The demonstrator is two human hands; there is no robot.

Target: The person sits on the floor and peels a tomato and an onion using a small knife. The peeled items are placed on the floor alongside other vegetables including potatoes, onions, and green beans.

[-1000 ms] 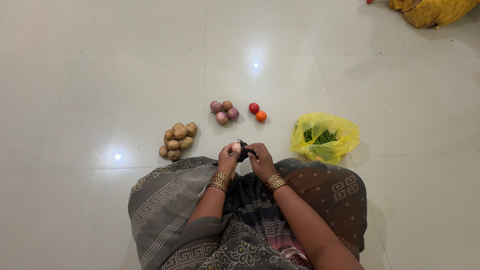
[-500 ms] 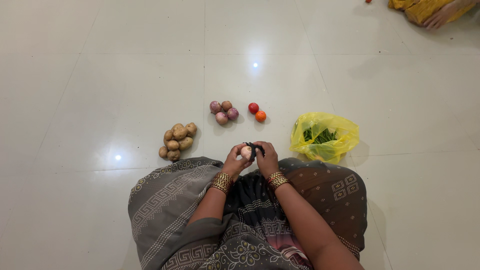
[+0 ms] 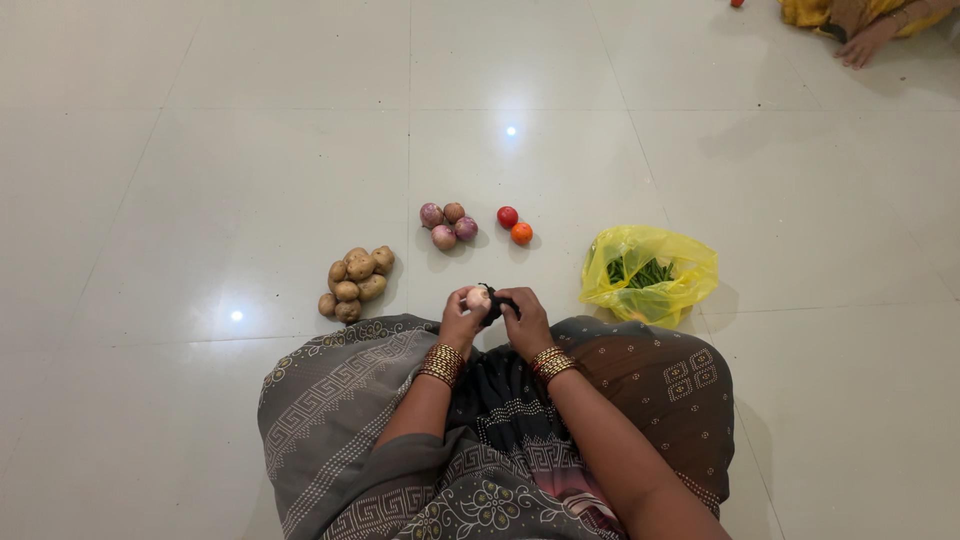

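I sit on a pale tiled floor with both hands together in front of my lap. My left hand holds a small pale round onion. My right hand grips a piece of black cloth pressed against the onion. Both wrists carry gold bangles. Ahead lie a cluster of purple onions, two tomatoes, one red and one orange, and a heap of potatoes to the left.
A yellow plastic bag with green beans lies open to the right of my knees. Another person's hand and yellow clothing show at the top right corner. My patterned grey and brown garment covers my lap.
My hands shifted slightly right and then back left, turning the onion against the black cloth. The other person's hand came into view at the top right.
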